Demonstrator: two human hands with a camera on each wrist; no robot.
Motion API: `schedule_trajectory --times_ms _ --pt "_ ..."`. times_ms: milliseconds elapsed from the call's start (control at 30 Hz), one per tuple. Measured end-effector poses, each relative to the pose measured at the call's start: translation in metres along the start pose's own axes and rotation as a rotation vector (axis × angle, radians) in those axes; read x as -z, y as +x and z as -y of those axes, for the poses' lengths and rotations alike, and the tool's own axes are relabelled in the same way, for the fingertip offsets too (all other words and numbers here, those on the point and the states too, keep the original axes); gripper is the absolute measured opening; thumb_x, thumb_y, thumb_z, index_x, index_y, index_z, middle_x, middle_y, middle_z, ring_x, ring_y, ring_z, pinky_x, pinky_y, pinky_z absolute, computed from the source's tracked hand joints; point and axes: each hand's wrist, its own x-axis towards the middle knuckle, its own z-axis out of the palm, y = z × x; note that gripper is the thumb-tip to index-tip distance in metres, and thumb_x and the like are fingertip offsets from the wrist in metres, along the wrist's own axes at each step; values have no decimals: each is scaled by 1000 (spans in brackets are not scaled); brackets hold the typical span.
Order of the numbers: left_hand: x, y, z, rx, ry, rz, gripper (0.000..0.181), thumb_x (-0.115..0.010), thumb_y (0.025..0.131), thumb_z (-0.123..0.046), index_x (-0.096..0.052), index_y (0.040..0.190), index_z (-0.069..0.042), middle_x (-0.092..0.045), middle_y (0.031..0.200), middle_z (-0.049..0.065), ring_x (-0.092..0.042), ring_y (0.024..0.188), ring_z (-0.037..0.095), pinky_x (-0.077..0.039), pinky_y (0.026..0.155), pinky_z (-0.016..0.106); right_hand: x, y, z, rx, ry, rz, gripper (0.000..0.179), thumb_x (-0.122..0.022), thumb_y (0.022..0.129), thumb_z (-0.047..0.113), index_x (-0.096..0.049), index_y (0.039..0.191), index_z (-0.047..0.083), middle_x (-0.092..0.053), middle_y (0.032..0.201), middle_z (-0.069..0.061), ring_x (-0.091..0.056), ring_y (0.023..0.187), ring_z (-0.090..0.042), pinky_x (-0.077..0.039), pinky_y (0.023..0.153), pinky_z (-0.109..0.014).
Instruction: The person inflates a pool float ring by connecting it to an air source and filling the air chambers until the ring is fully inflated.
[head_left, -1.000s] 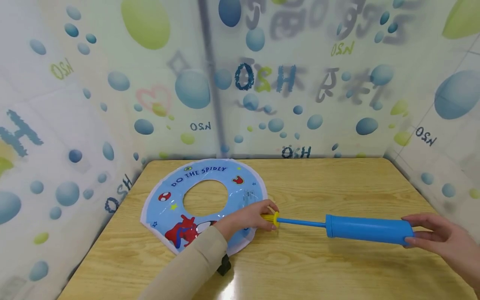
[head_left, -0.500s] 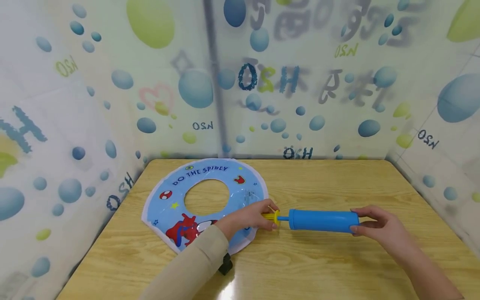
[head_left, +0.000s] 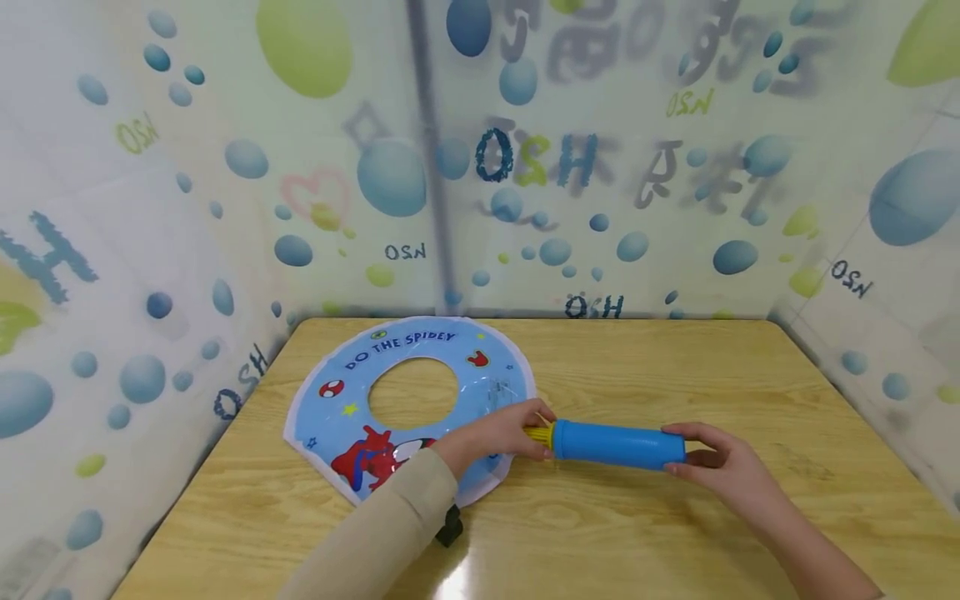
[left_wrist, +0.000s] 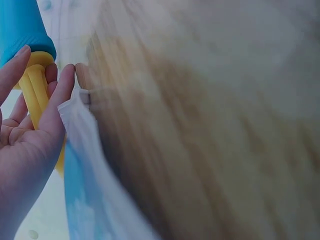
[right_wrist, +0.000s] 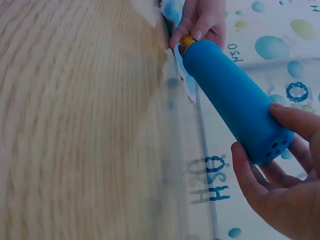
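A blue hand pump (head_left: 618, 445) with a yellow end piece (left_wrist: 36, 90) is held level between both hands, above the table. My left hand (head_left: 498, 437) grips the yellow piece, thumb against the collar of the blue barrel. At the barrel's other end, my right hand (head_left: 716, 462) pinches it between thumb and fingers; small holes show in that end in the right wrist view. Under the left hand and forearm lies a flat, light blue swim ring (head_left: 322, 425), printed with "DO THE SPIDEY" and a red figure. Its edge (left_wrist: 82, 125) hangs close beside the left hand in the left wrist view.
The wooden table (head_left: 675, 542) reaches back to a wall (head_left: 555, 250) patterned with bubbles and mirrored lettering. Similar side walls rise at left and right. A small black object (head_left: 450, 527) shows beneath the left sleeve (head_left: 390, 529).
My right hand has moved left with the barrel, sliding it over the blue rod until it meets the yellow piece. My left hand has stayed in place; the swim ring lies unmoved.
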Motion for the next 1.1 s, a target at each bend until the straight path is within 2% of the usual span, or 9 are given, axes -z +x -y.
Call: schedule_trajectory --times_ms 100,300,500,567,633,800,867,1000,1100 --pt "1 -1 1 1 -4 -2 42 -77 85 -14 -54 119 -17 -60 127 8 -52 114 20 -45 90 31 8 -3 -2 15 -1 1 57 -74 88 24 -53 137 4 -45 140 -18 -63 103 -20 -54 80 -39" --pt "2 -2 3 9 8 -1 40 -77 85 -16 -55 118 -20 -60 125 6 -53 110 18 -45 91 30 40 -17 -11 36 -42 -8 51 -71 91 18 -53 137 5 -54 125 4 -63 98 -7 -55 77 -35" --pt "1 -1 3 -23 -25 10 39 -76 85 -10 -55 117 -14 -62 119 7 -55 104 17 -49 83 27 64 -32 -22 -33 -178 -64 55 -70 91 28 -51 139 7 -53 129 -15 -62 94 -5 -55 74 -35" --pt "1 -1 2 -26 -23 10 39 -76 85 -9 -54 118 -13 -62 117 6 -55 102 16 -48 81 26 70 -36 -26 -45 -204 -83 57 -71 91 29 -51 139 6 -52 129 -17 -62 93 -6 -55 74 -35" --pt "0 -1 1 -23 -15 7 39 -76 85 -9 -55 117 -13 -63 116 6 -55 100 16 -48 81 26 76 -40 -31 -48 -221 -95 56 -70 91 29 -51 139 7 -54 127 -11 -62 92 -6 -55 73 -35" --pt "0 -1 1 -15 3 1 39 -77 84 -9 -56 116 -15 -63 114 4 -55 99 16 -47 81 26 93 -50 -40 13 -242 -129 50 -68 93 19 -51 139 7 -54 114 26 -61 88 0 -56 69 -32" --pt "0 -1 1 -20 -2 2 39 -77 84 -8 -56 116 -15 -63 114 4 -55 99 16 -48 80 27 98 -53 -43 51 -252 -150 49 -68 93 13 -51 139 5 -51 111 34 -60 88 4 -56 66 -31" --pt "-1 0 -1 -17 -2 6 39 -77 84 -10 -56 117 -16 -63 115 4 -56 100 16 -48 81 27 103 -56 -46 73 -275 -178 49 -69 92 11 -52 137 4 -49 110 37 -58 87 8 -56 65 -32" --pt "0 -1 -1 -6 8 6 38 -77 85 -12 -56 116 -18 -62 118 4 -55 104 16 -47 83 27 102 -53 -42 30 -289 -185 51 -70 91 17 -52 136 2 -49 109 33 -59 85 6 -56 66 -33"
